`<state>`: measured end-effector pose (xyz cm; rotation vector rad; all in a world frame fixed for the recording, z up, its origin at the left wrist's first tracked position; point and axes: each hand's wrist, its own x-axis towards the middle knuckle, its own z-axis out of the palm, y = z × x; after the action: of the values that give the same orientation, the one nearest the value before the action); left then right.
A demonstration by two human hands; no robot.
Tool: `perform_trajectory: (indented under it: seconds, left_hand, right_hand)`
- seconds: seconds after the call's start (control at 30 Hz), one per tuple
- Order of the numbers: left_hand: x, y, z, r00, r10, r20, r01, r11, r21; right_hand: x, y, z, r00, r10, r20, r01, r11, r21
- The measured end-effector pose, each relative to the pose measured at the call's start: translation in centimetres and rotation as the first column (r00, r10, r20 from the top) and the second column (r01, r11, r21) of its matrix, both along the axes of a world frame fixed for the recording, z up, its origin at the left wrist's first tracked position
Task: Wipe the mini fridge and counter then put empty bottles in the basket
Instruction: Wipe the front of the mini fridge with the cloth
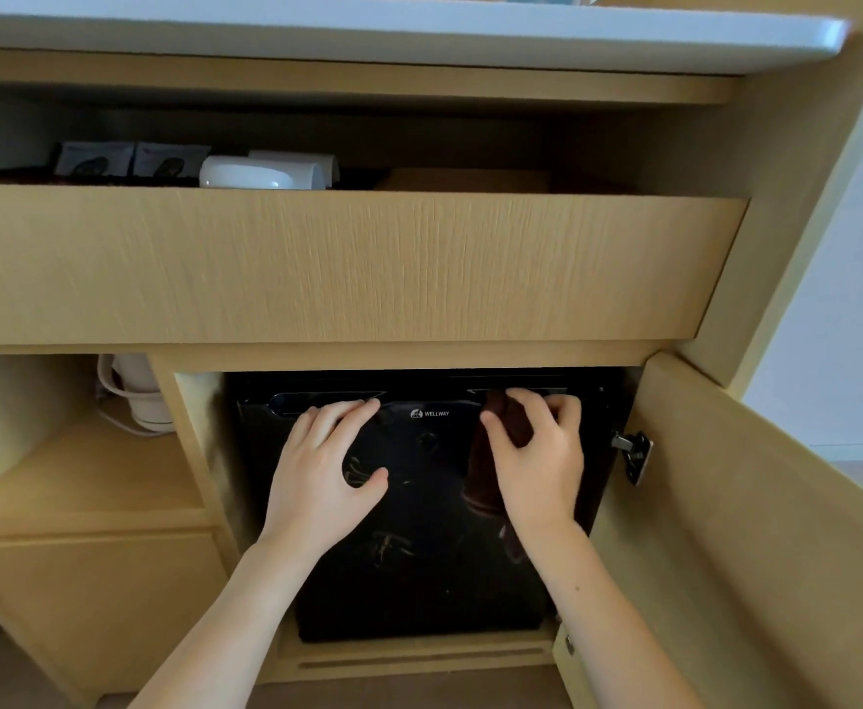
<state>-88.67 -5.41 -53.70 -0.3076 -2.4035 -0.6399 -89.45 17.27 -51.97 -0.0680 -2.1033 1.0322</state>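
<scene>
A black mini fridge (419,580) sits shut inside a wooden cabinet bay, its door smeared with streaks. My left hand (324,470) lies flat on the upper left of the fridge door, fingers spread and reaching its top edge. My right hand (536,452) grips a dark brown cloth (485,478) against the upper right of the door, near the top edge. Part of the cloth hangs down below my palm. The white counter (419,38) runs across the top of the view. No bottles or basket are in view.
A pulled-out wooden drawer (342,268) juts over the fridge, holding white cups and sachets. The cabinet door (751,529) stands open at the right with its hinge (634,455). A white kettle (135,396) sits on the shelf at the left.
</scene>
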Motion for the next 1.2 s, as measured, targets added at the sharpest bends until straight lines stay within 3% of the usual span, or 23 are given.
perform_trajectory:
  seconds: [0.17,0.33,0.43,0.53,0.67,0.7,0.83,0.97,1.2]
  left_hand:
    - [0.2,-0.1,0.1,1.000,-0.012,0.022,0.012,1.000,0.005]
    - [0.3,-0.1,0.3,0.999,-0.012,0.042,0.011,1.000,0.027]
    - [0.4,0.6,0.3,1.000,-0.014,0.018,0.013,0.997,0.074]
    - [0.4,0.3,0.5,0.999,-0.037,0.011,0.036,0.998,0.051]
    - [0.2,-2.1,1.1,0.997,-0.075,-0.012,0.070,0.975,-0.212]
    - [0.3,-3.0,1.3,0.998,-0.046,-0.035,0.037,0.976,-0.215]
    - [0.8,-6.4,1.1,0.989,0.116,-0.097,-0.128,0.983,-0.130]
    - [0.7,-8.1,0.9,0.994,0.096,-0.061,-0.098,0.994,-0.042]
    - [0.3,-7.5,0.7,0.991,0.101,-0.091,-0.101,0.995,0.012]
  right_hand:
    - [-0.4,-2.2,0.5,0.991,0.134,0.000,-0.134,0.991,-0.026]
    - [0.3,3.0,-0.3,0.997,-0.040,0.059,0.045,0.996,-0.081]
    - [0.4,2.5,-0.3,0.997,-0.063,0.049,0.069,0.991,-0.111]
    - [0.2,-2.2,0.4,1.000,0.028,-0.008,-0.028,1.000,-0.007]
    - [0.0,-7.6,1.9,0.988,0.150,-0.020,-0.144,0.972,0.188]
    - [0.0,-7.9,2.0,0.987,0.162,-0.015,-0.155,0.964,0.217]
    - [0.1,-4.8,1.3,0.993,0.120,0.005,-0.118,0.973,0.199]
    - [-0.2,-4.1,1.1,0.998,0.065,0.011,-0.066,0.992,0.103]
    - [-0.2,-14.3,1.0,0.980,0.191,-0.047,-0.160,0.913,0.375]
